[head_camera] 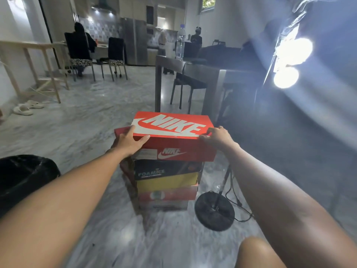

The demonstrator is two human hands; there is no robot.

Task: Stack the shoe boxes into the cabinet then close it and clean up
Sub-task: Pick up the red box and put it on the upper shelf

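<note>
Both hands, left hand (129, 141) and right hand (216, 136), have fingers (144, 139) clamped on the top shoe box (172, 132); uneven lifting could topple the crooked stack (167, 182).

Nike box (173, 130) tops the stack at frame centre; lamp base (214, 211) lower right; bin (25, 175), apparently, far left.

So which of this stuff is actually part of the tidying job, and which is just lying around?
Part of the job:
- red Nike box, top of the stack, held by left hand and right hand
- black Foamies box
- yellow box
- lower red box

Just lying about:
- black bin
- lamp base
- water bottle
- slippers
</note>
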